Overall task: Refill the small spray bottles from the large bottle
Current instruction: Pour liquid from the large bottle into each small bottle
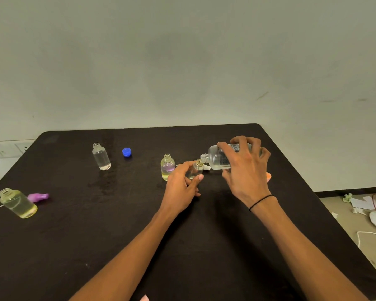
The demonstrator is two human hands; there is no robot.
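- At the middle of the dark table (pixel 139 213), head view: the right hand (pixel 245 170) grips the large bottle (pixel 219 158), tipped with its mouth at the neck of a small bottle (pixel 194 170) that the left hand (pixel 182 185) holds upright.
- Pouring appears underway; this bottle looks nearly empty.
- Three other uncapped bottles hold liquid: one beside the hands (pixel 167 167), one farther back (pixel 101 156), one at the left edge (pixel 17 203).
- Capping remains: a purple spray top (pixel 38 197) and blue cap (pixel 126 152) lie loose.

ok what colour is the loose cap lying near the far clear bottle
Blue: the cap shows best, and only, in the head view.
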